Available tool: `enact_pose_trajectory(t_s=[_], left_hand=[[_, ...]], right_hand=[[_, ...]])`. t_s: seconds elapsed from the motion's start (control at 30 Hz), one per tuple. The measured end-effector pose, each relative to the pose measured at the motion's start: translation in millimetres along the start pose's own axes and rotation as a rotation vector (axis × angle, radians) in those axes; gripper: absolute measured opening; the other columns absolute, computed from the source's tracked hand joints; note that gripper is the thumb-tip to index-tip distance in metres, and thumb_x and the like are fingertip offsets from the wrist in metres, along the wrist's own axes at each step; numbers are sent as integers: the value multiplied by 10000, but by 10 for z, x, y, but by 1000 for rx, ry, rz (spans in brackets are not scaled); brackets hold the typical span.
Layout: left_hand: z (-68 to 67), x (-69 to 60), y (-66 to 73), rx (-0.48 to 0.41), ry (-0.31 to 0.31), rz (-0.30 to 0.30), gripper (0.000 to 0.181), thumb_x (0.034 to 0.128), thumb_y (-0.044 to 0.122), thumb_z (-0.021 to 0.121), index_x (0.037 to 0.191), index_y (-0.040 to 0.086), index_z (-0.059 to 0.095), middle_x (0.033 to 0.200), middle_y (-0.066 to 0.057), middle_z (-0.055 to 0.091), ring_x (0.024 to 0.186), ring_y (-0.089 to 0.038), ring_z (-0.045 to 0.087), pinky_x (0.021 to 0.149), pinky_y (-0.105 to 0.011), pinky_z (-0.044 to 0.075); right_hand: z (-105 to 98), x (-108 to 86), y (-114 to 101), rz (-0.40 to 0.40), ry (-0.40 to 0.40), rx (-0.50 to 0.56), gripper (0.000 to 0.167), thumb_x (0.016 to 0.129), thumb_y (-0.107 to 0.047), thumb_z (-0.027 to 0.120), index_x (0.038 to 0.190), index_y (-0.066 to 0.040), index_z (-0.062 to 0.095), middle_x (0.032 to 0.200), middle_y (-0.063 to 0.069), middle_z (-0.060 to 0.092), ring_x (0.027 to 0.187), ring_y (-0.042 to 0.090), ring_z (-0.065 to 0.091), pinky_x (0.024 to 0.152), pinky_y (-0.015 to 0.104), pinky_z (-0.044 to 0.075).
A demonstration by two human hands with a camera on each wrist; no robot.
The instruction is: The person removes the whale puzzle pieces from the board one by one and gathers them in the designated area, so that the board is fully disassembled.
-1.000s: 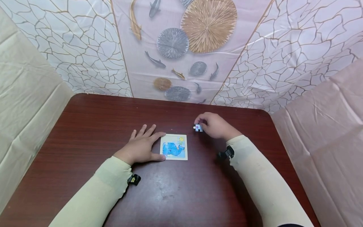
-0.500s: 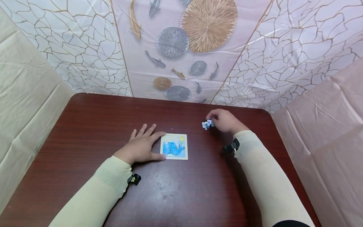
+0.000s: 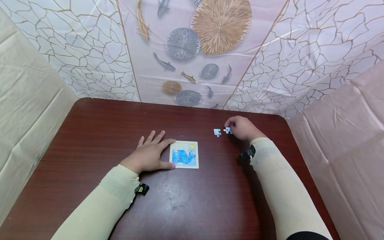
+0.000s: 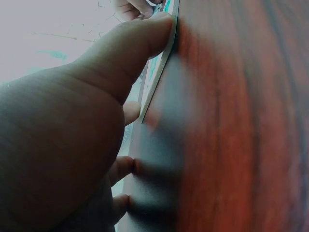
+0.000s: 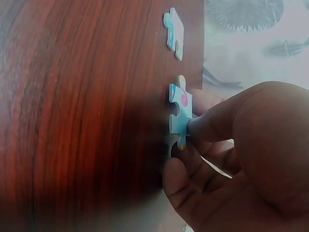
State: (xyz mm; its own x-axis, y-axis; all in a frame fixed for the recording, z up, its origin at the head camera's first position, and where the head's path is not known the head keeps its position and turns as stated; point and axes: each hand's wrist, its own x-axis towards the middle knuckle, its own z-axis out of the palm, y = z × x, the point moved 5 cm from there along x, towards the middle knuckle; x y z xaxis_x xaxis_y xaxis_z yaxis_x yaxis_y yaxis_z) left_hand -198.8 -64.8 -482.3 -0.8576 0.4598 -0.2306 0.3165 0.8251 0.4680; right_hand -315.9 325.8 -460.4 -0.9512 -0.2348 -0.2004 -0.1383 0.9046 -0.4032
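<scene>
A small square puzzle board (image 3: 184,154) with a blue whale and a yellow sun lies on the table. My left hand (image 3: 148,154) rests at its left side, fingers spread, the thumb and index finger touching its edge; in the left wrist view the thumb (image 4: 133,46) presses the board's rim. To the right and farther back, my right hand (image 3: 241,128) pinches a jigsaw piece (image 5: 181,111) with a pink swirl, thumb on its face, close to the tabletop. A second, pale blue jigsaw piece (image 3: 217,132) lies just left of it on the table.
The dark red wooden table (image 3: 180,203) ends at a patterned cloth backdrop (image 3: 186,50). Plain cloth walls stand on the left (image 3: 33,100) and right (image 3: 342,146). Each wrist wears a small black camera.
My right hand has moved to the right, away from the board, with the swirl piece. The pale blue piece has come into view and now lies apart from it. My left hand stays put.
</scene>
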Motion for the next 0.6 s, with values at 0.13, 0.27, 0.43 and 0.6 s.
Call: enact_pose_trajectory(t_s=[0.13, 0.27, 0.43, 0.6], left_hand=[[7, 4, -4, -1, 1, 0, 1023, 892, 739, 848, 1748, 412, 394, 1910, -125, 116, 1760, -508, 11, 1334, -829, 57], [-3, 1, 2, 0, 1, -2, 1027, 891, 740, 848, 1750, 411, 392, 1912, -120, 108, 1762, -500, 5, 1339, -823, 56], [-7, -3, 7, 3, -2, 0, 1028, 891, 746, 844, 1751, 412, 389, 1912, -118, 107, 1763, -497, 3, 1339, -823, 59], [-10, -5, 12, 3, 2, 6, 1009, 901, 746, 835, 1746, 401, 404, 1905, -137, 138, 1756, -516, 35, 1332, -832, 74]], right_hand=[[-8, 11, 38, 1, 2, -7, 271, 1090, -59, 547, 1158, -109, 804, 1087, 114, 742, 1005, 295, 630, 924, 449, 512], [-9, 10, 41, -9, 4, -14, 270, 1082, -60, 550, 1145, -114, 806, 1065, 103, 745, 995, 290, 633, 924, 446, 509], [1, -3, 25, -17, 7, -25, 273, 1074, -60, 544, 1141, -110, 804, 1034, 95, 737, 1000, 287, 631, 936, 451, 506], [7, -6, 26, -22, 14, -21, 277, 1066, -55, 534, 1131, -109, 798, 1032, 94, 737, 1000, 288, 633, 939, 453, 507]])
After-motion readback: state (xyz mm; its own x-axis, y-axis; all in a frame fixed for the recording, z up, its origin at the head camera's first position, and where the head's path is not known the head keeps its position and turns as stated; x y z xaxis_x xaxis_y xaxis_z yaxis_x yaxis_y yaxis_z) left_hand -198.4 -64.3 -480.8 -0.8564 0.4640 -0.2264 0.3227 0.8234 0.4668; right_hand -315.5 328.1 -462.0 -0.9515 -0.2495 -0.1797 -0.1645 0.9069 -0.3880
